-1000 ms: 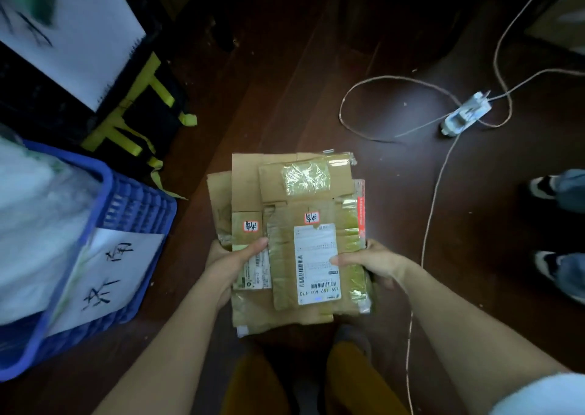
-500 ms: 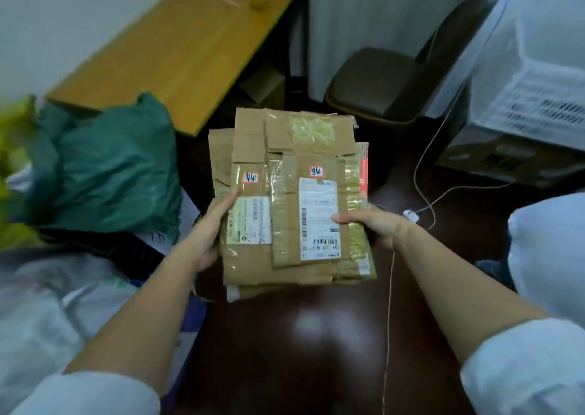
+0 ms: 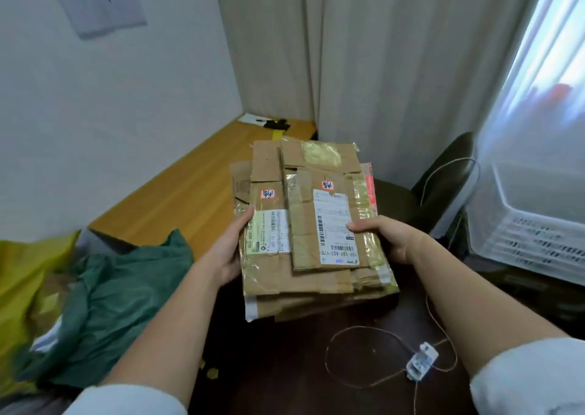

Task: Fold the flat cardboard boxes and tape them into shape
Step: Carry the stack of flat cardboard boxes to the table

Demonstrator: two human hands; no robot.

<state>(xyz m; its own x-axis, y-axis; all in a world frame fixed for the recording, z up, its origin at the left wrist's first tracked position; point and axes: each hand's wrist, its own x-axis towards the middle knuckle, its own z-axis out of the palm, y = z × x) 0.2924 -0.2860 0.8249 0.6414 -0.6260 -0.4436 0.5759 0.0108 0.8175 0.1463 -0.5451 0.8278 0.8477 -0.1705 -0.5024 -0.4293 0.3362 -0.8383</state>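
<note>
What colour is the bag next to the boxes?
Dark green bag, left of the boxes, seen in the head view.

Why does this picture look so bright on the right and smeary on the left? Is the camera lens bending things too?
Head view: daylight through the window washes out the right edge; the yellow bag at left is smeared, apparently by motion; the tape on the stack of flattened cardboard boxes glares; the wide lens bows the curtain folds and wall edges; both hands, left and right, stay fairly sharp.
</note>
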